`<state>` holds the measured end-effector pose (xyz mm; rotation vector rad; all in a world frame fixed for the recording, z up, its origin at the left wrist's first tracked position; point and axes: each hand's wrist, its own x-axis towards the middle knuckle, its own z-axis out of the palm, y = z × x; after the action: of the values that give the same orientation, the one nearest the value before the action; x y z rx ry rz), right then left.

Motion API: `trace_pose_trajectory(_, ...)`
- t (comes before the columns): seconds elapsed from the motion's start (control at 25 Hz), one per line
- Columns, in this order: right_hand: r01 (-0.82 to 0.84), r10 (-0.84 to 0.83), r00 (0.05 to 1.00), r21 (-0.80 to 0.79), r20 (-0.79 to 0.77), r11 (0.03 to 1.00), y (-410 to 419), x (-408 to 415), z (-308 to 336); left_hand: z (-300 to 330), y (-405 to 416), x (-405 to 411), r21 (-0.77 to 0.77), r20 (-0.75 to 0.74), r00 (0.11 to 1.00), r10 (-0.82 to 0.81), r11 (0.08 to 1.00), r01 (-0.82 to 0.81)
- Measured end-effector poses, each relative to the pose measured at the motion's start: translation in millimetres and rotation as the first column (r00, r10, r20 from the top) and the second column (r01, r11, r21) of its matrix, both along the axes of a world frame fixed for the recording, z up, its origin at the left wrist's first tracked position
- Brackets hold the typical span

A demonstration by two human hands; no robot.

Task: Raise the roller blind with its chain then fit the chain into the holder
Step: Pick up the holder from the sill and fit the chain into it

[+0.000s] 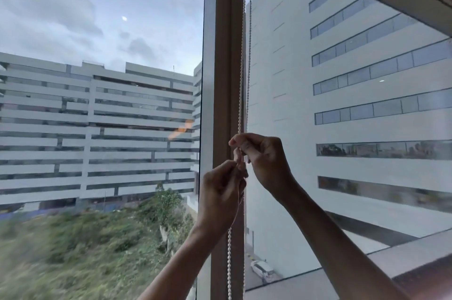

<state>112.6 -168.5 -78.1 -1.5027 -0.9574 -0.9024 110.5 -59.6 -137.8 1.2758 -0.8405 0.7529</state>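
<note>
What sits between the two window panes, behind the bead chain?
The brown window post stands between the panes in the head view. The bead chain hangs before it; the left hand and right hand pinch it.

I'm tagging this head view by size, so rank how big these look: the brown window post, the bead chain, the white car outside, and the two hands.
1. brown window post, full height of the frame.
2. bead chain, as long but thin.
3. left hand and right hand, alike, unranked.
4. white car, small only through distance.
</note>
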Motion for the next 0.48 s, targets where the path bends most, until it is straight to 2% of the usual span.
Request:
trace_pose_trajectory(0.2,0.056,-0.053,0.995,0.031,-0.088,0.998,7,-4,-27,-26,1,5,-0.011,-0.021,0.999,0.036,0.999,-0.036)
trace_pose_trajectory(0.4,0.138,-0.124,0.974,0.063,-0.192,0.988,11,-10,-101,-100,7,-3,0.02,-0.134,0.991,-0.024,0.999,0.026)
trace_pose_trajectory(0.48,0.16,-0.139,0.954,0.061,-0.264,0.985,11,-9,-132,-134,4,-4,0.057,-0.187,0.982,0.021,0.998,-0.011)
